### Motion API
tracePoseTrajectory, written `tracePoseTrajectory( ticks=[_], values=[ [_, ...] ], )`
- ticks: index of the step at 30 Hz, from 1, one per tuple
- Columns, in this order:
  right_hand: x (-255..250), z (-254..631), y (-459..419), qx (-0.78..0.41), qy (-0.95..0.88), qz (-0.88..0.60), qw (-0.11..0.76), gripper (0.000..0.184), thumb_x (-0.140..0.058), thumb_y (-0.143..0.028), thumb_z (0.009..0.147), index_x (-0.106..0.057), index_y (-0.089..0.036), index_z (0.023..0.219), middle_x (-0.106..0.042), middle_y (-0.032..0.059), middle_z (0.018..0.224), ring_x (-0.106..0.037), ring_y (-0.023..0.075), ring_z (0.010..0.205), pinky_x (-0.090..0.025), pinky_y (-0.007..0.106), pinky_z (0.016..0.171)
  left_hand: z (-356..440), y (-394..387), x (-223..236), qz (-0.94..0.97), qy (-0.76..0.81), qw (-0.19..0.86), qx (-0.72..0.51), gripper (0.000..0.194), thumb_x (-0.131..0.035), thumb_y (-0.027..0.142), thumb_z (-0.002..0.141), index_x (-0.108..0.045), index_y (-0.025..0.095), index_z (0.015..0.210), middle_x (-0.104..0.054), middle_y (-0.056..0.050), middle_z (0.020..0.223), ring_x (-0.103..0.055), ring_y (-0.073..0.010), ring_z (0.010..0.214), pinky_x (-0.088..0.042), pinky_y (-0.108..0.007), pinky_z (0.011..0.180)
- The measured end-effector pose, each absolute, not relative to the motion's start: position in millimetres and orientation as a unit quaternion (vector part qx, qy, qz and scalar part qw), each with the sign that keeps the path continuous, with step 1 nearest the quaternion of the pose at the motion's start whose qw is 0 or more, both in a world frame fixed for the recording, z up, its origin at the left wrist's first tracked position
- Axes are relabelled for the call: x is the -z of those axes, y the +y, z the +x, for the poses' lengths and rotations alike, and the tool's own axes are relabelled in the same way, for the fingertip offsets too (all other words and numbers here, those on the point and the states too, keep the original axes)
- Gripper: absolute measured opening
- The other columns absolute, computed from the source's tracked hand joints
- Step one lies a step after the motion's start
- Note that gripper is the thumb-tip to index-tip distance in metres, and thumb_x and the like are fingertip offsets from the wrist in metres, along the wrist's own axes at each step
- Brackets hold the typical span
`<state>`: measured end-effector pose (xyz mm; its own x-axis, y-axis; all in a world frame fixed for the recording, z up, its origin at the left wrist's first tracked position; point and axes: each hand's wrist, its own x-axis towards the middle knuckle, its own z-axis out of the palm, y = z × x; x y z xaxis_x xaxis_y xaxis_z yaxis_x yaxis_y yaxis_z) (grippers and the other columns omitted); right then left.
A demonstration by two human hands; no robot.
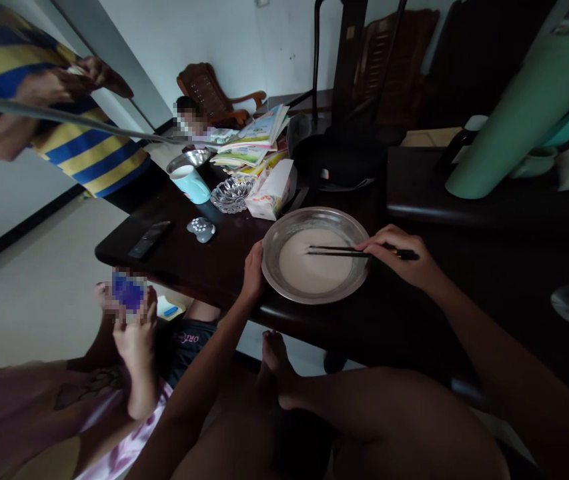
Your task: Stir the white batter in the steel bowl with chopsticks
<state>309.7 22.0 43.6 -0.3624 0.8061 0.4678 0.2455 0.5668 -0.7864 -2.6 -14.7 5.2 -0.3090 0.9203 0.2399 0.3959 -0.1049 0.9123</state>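
A round metal bowl (284, 280) with a pale, smooth batter (314, 262) sits near the front edge of a dark wooden table (204, 267). My left hand (253, 270) grips the bowl's left rim, fingers curled on it. My right hand (401, 257) is closed on a pair of dark chopsticks (337, 251), whose tips reach into the batter near the bowl's middle.
Behind the bowl stand a tissue packet (269, 190), a glass ashtray (231, 195), a teal cup (191, 181), stacked books (251, 143), a remote (149, 239) and a small grey gadget (201, 229). A seated person holds a phone (128, 291) at left; another in a striped shirt (84, 143) stands behind.
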Motion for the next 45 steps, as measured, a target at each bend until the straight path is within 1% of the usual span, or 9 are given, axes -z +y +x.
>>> tracePoseTrajectory(
  ticks=[5,11,16,21,26,31,37,42,45],
  values=[
    [-44.3,313.2,23.2,-0.354,-0.726,-0.36,0.467,0.038,-0.054,-0.043,0.096,-0.068,-0.026,0.065,-0.074,0.0032,0.074,-0.068,0.0217,0.072,-0.053,0.039,0.071,-3.8,-12.9,0.3,0.527,0.609,0.265,-0.53,0.04,-0.035,0.034,0.098,-0.067,0.014,0.111,-0.069,-0.009,0.117,-0.059,-0.022,0.112,-0.043,-0.034,0.103],
    [-42.7,311.0,21.5,-0.307,-0.786,-0.323,0.428,0.013,-0.064,-0.035,0.09,-0.075,-0.028,0.087,-0.077,0.0041,0.09,-0.067,0.0234,0.087,-0.053,0.04,0.079,-4.6,-12.1,3.9,0.523,0.616,0.259,-0.529,0.042,-0.035,0.037,0.099,-0.067,0.014,0.112,-0.069,-0.008,0.117,-0.059,-0.0217,0.111,-0.044,-0.034,0.101],
    [-44.6,314.6,22.6,-0.346,-0.745,-0.344,0.455,0.032,-0.054,-0.037,0.096,-0.07,-0.027,0.07,-0.075,0.0018,0.077,-0.068,0.0202,0.074,-0.053,0.037,0.071,-4.7,-12.8,2.7,0.532,0.61,0.259,-0.527,0.042,-0.034,0.036,0.099,-0.067,0.015,0.112,-0.069,-0.008,0.118,-0.059,-0.0213,0.111,-0.044,-0.033,0.102],
    [-44.4,310.6,20.6,-0.317,-0.786,-0.322,0.422,0.013,-0.065,-0.035,0.09,-0.075,-0.028,0.086,-0.076,0.0035,0.089,-0.068,0.023,0.087,-0.053,0.039,0.078,-4.6,-12.2,3.1,0.531,0.613,0.255,-0.526,0.043,-0.033,0.038,0.099,-0.067,0.015,0.112,-0.069,-0.008,0.117,-0.059,-0.0215,0.111,-0.043,-0.033,0.102],
    [-43.1,314.5,23.4,-0.338,-0.734,-0.366,0.462,0.032,-0.055,-0.039,0.096,-0.07,-0.027,0.07,-0.076,0.0024,0.078,-0.069,0.021,0.076,-0.053,0.038,0.071,-4.4,-12.1,4.0,0.531,0.608,0.26,-0.53,0.041,-0.034,0.037,0.099,-0.067,0.015,0.112,-0.069,-0.008,0.118,-0.06,-0.0217,0.111,-0.044,-0.034,0.101],
    [-41.7,311.6,22.6,-0.322,-0.786,-0.32,0.42,0.013,-0.064,-0.035,0.09,-0.075,-0.028,0.086,-0.077,0.003,0.091,-0.068,0.023,0.088,-0.053,0.039,0.078,-4.7,-13.0,2.2,0.536,0.616,0.247,-0.521,0.041,-0.033,0.033,0.1,-0.067,0.015,0.112,-0.069,-0.009,0.118,-0.06,-0.0221,0.11,-0.045,-0.035,0.101],
    [-43.5,315.1,23.5,-0.345,-0.734,-0.363,0.46,0.036,-0.054,-0.041,0.096,-0.068,-0.026,0.068,-0.075,0.0027,0.075,-0.069,0.0206,0.074,-0.053,0.038,0.071,-3.9,-13.6,-0.4,0.546,0.614,0.25,-0.513,0.042,-0.032,0.033,0.1,-0.066,0.013,0.113,-0.068,-0.01,0.117,-0.06,-0.0217,0.11,-0.046,-0.033,0.1],
    [-43.9,310.5,20.8,-0.318,-0.786,-0.322,0.421,0.014,-0.064,-0.036,0.091,-0.074,-0.029,0.086,-0.077,0.0029,0.088,-0.067,0.0227,0.086,-0.053,0.039,0.077,-5.5,-11.6,4.6,0.535,0.618,0.243,-0.522,0.041,-0.033,0.036,0.1,-0.067,0.015,0.11,-0.069,-0.009,0.116,-0.06,-0.0219,0.108,-0.046,-0.035,0.099],
    [-43.6,314.0,23.1,-0.309,-0.756,-0.353,0.457,0.024,-0.059,-0.036,0.094,-0.072,-0.028,0.076,-0.076,0.0028,0.082,-0.067,0.0215,0.081,-0.052,0.039,0.076,-6.5,-10.8,6.9,0.532,0.614,0.251,-0.526,0.042,-0.033,0.039,0.099,-0.068,0.016,0.109,-0.069,-0.008,0.115,-0.06,-0.0221,0.108,-0.045,-0.034,0.099]
  ],
)
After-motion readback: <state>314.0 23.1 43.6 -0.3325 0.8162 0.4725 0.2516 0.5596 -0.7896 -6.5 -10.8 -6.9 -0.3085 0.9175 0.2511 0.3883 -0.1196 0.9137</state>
